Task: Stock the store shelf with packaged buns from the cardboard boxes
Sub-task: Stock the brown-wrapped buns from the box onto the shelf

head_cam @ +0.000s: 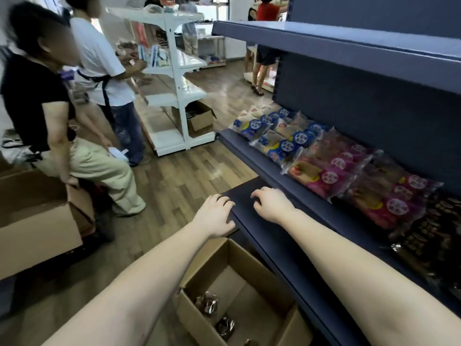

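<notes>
Two bare arms reach forward over an open cardboard box on the wood floor of a store aisle, both hands coming to rest on the front lip of a dark blue shelf. The left hand lies palm down at the shelf's near corner, fingers loosely spread and holding nothing; the right hand sits just beside it on the same edge, fingers curled slightly downward, likewise empty. Along the shelf behind them, packaged buns lie in a row: blue-labelled packs at the far end, pink-labelled packs in the middle, and dark brown packs nearest the camera, all tilted back toward the shelf's rear panel. A few small dark-wrapped packs remain at the bottom of the box below the arms, which is otherwise mostly bare cardboard. At left, a person in a black top and khaki trousers leans over a second large cardboard box, one hand on its rim. Beside that person, another in a white T-shirt and dark apron faces a white shelving unit, under which a further open carton sits on the floor. More people stand in the blurred background.
</notes>
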The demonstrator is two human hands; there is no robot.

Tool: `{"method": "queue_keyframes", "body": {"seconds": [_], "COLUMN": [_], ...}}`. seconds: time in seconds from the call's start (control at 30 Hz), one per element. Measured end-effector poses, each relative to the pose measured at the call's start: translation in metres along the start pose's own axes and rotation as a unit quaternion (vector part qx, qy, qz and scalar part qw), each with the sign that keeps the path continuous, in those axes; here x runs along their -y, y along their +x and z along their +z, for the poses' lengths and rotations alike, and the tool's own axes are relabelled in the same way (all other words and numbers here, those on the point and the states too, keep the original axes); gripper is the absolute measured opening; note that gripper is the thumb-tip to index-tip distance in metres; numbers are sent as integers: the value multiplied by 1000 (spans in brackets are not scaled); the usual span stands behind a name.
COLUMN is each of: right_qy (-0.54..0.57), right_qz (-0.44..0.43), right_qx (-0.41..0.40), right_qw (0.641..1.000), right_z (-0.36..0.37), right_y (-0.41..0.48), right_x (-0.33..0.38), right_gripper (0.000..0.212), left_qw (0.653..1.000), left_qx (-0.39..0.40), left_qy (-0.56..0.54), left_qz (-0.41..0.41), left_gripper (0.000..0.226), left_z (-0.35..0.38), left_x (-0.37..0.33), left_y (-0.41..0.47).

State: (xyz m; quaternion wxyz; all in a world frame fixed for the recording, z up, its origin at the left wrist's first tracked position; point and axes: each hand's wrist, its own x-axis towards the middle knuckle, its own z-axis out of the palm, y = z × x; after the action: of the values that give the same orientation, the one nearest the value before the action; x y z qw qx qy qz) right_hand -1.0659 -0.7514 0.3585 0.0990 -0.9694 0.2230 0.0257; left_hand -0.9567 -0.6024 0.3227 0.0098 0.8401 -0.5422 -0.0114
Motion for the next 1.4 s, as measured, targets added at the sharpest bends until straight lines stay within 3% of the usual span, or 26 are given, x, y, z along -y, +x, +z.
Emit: {"method": "queue_keyframes", "body": {"seconds": [0.1, 0.2, 0.73, 0.97, 1.2, 1.4], "right_qy": [1, -2, 60, 88, 110, 150], "right_qz": [40, 38, 31, 42, 68, 97], "right_qx": [150, 203, 248, 305, 348, 317], "right_qw": [988, 979, 966, 947, 928, 931], "right_z": [30, 65, 194, 269, 301, 297], "right_y": [2, -5, -83, -115, -133, -117], "right_x": [9, 11, -13, -14, 1, 17], "right_gripper": [41, 48, 66, 70, 69, 69], "left_qw": [996, 988, 952, 919, 905, 907], "left_qx": [88, 146, 271, 354, 383, 388], "left_qy": [-19, -30, -123, -155, -172, -156], "left_qz": [-20, -36, -68, -75, -69, -59], "left_gripper": [63, 65, 61, 61, 58, 57], "left_z": [16, 39, 170, 230, 251, 244], "left_x": [6, 4, -29, -50, -54, -23], "left_y": [-14, -28, -101, -141, -166, -151]}}
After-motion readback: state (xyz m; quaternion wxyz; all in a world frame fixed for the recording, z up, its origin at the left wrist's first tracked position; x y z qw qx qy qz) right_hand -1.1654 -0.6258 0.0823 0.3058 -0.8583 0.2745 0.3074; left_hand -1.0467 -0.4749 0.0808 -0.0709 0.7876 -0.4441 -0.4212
